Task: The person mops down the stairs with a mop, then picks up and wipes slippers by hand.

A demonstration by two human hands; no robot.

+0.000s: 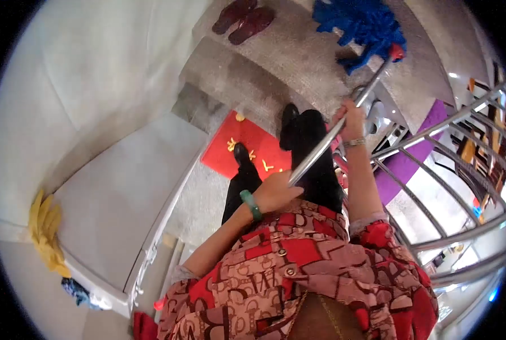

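A mop handle (328,141), a shiny metal pole, runs slantwise from my waist up to the right. My left hand (277,191), with a green bangle at the wrist, is closed around its near end. Farther up the pole, my right hand (352,120) wraps around it; a metal band circles that wrist. At the far end, a blue mop head (366,31) with a red joint lies spread on an upper stair step (298,56).
Below me lies a red mat (219,158) with yellow markings, one black shoe on it. Dark red slippers (243,21) rest on a step. A metal railing (434,139) curves along the right. Yellow gloves (46,232) hang over a white cabinet (128,198) at left.
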